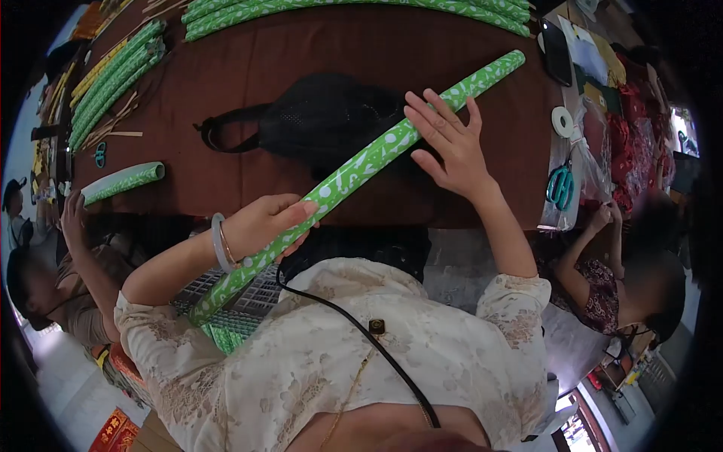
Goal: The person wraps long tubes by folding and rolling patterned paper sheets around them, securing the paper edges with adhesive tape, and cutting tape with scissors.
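A long green roll of patterned paper (361, 162) with white shapes slants across my body, from my lap up over the brown table (233, 68). My left hand (275, 222) is wrapped round its lower half, thumb on top; a bangle circles that wrist. Higher up, my right hand (452, 143) rests against the roll with fingers spread and the thumb apart. Behind the roll, a black bag (324, 117) with a strap lies on the table. Below my left forearm, more green patterned paper (224, 339) shows by a metal grid.
Several green rolls (354, 10) lie along the far edge, others (117, 87) at far left. A co-worker's hand (73, 222) touches a short roll (124, 181). On the right are a phone (556, 51), a tape roll (561, 121), teal scissors (559, 187) and another person's hands (602, 218).
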{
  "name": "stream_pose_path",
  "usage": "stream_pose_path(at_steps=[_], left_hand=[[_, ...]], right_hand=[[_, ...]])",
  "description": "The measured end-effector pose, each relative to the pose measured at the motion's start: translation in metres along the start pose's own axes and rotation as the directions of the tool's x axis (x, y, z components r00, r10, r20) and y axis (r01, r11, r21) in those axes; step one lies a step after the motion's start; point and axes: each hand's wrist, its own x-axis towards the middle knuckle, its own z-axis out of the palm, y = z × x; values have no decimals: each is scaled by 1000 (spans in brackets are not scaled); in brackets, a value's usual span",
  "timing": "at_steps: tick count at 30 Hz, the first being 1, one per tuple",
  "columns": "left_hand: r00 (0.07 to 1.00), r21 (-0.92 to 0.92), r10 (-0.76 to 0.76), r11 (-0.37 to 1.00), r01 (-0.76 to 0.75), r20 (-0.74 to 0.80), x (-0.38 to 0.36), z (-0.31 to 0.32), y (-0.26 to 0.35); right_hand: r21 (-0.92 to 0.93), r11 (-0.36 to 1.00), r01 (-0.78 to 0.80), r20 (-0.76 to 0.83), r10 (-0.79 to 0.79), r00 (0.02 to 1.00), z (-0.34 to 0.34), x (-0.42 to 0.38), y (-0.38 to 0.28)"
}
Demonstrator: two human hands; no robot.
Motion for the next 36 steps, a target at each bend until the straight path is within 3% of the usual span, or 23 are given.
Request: stream_pose_path(at_steps=[14, 16, 17, 20, 22, 24, 26, 32, 35, 36], left_hand=[[1000, -77, 8, 997, -7, 9, 0, 3, -2], [1000, -110, -14, 994, 16, 20, -2, 2, 0], [1000, -117, -24, 993, 26, 19, -2, 1, 2], [999, -140, -36, 990, 35, 2, -2, -1, 0], [999, -98, -33, 995, 34, 10, -1, -1, 0], [998, -117, -56, 992, 56, 8, -3, -1, 2], [998, -157, -49, 986, 56, 50, -4, -1, 3], [988, -275, -54, 957, 93, 147, -8, -4, 0], [984, -296, -73, 948, 119, 163, -11, -3, 3], [984, -298, -71, 948, 117, 162, -10, -3, 2]], right_hand=[[220, 941, 258, -52, -253, 966, 24, -6, -81], [53, 878, 475, -138, -465, 874, 27, -8, -78], [29, 868, 495, -197, -481, 854, 27, -6, -74], [61, 973, 222, -169, -209, 963, 18, 7, -58], [27, 982, 187, -144, -182, 973, 12, 22, -50], [53, 969, 240, -123, -233, 965, 12, 31, -51], [4, 916, 401, -69, -400, 914, 13, 38, -55], [23, 885, 465, -153, -456, 877, 21, 31, -61], [14, 852, 523, -349, -486, 801, 31, 23, -63], [14, 851, 525, -348, -488, 800, 28, 25, -68]])
